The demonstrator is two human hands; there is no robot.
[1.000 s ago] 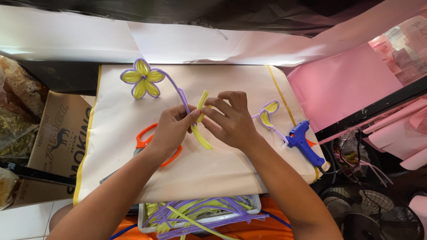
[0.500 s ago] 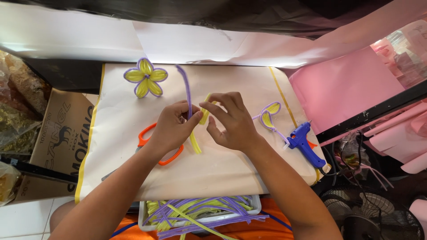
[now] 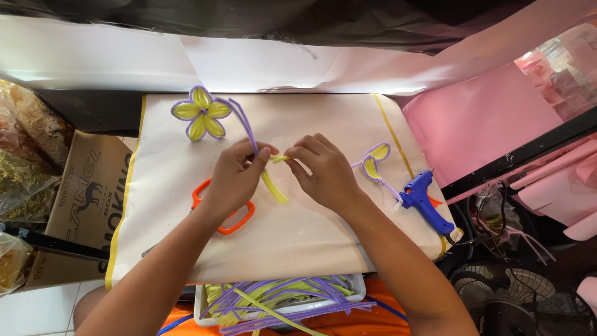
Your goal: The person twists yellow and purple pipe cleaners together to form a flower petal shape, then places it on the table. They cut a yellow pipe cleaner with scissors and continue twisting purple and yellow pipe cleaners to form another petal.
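Over the counter (image 3: 311,242), my left hand (image 3: 239,174) pinches a purple strip (image 3: 244,124). My right hand (image 3: 323,169) fingers close on a yellow strip (image 3: 273,186), above orange scissors (image 3: 239,218).

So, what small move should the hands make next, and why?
Probably bend the yellow strip around the purple strip. The left hand pinches both where they meet, and the right hand grips the yellow end, matching the finished flower.
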